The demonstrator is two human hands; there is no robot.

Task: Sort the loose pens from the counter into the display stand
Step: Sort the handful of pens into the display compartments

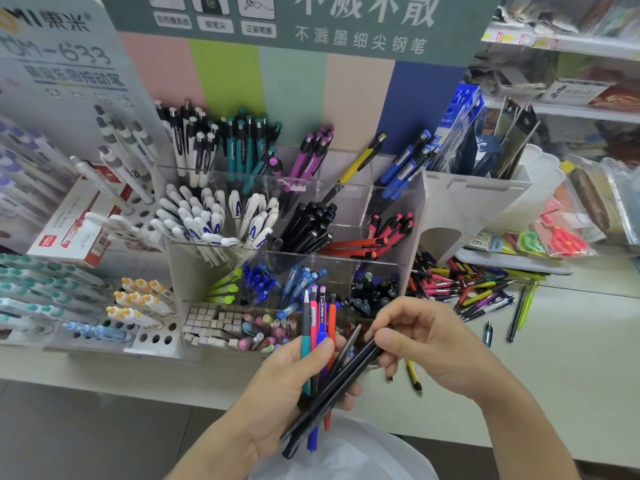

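Front edge of counter (519, 393), by stand: sorting spot
L hand (294, 372): gripping mixed pen bunch (320, 327), holding stock for sorting
R hand (426, 337): pinching black pen (346, 375), prob pulling it for display stand (294, 216)
Loose pens (464, 289): lying at counter's right, behind R hand

The fanned bunch of plastic pens (318, 327) shows teal, pink, blue and orange barrels crossed by two black ones; the clear acrylic display stand (398, 216) groups white-and-black, teal, purple, yellow, blue, white with blue lettering, black and red pens; the loose heap of pens (464, 289) mixes pink, yellow, lime, purple and black on the off-white worktop (571, 358); its backboard (294, 91) is striped pink, green, mint, beige and navy
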